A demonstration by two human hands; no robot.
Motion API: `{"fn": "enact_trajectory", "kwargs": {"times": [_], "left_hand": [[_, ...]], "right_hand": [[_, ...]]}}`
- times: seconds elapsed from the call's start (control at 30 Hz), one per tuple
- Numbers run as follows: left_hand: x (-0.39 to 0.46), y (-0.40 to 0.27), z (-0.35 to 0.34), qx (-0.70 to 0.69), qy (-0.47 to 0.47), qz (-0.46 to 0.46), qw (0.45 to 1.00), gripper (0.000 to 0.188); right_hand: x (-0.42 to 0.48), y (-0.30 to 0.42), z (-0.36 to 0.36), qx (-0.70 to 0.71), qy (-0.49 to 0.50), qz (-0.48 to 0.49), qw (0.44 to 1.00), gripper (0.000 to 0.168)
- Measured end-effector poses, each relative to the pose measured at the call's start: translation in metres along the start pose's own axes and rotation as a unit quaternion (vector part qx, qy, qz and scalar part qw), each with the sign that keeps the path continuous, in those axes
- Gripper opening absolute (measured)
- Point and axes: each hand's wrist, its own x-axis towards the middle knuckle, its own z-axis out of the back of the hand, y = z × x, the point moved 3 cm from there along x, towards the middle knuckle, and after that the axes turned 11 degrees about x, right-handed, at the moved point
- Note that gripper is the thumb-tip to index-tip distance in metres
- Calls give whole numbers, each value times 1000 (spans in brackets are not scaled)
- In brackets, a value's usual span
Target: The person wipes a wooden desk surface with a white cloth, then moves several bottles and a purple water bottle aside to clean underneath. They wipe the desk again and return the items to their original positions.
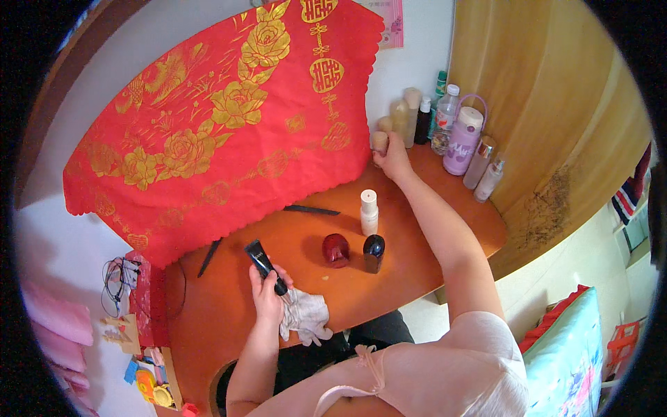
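My left hand (268,297) is closed around a black squeeze tube (259,259), held over the near left part of the wooden desk (406,260). A crumpled pale cloth (307,315) lies just right of that hand, near the desk's front edge. My right hand (393,159) reaches to the back of the desk, its fingers around a small bottle with a beige cap (380,142). Between the hands stand a white bottle (369,216), a dark red rounded container (335,251) and a bottle with a glossy black cap (374,247).
Several bottles stand at the back right, among them a purple flask (464,140), a clear plastic bottle (445,120) and a pump bottle (490,180). A red cloth with gold print (234,120) drapes over something behind the desk. Cables (121,284) and toys (148,385) sit at left.
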Motion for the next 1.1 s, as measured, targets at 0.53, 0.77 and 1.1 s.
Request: {"fn": "enact_trajectory", "kwargs": {"times": [0.53, 0.77, 1.1], "left_hand": [[0, 1, 0, -5, 3, -1, 1000, 29], [1, 1, 0, 6, -5, 1, 1000, 30], [1, 0, 0, 7, -5, -17, 1000, 29]], "right_hand": [[28, -74, 4, -349, -22, -26, 936, 29], [-18, -23, 29, -23, 233, -276, 932, 41], [-107, 33, 13, -195, 534, -149, 809, 57]]}}
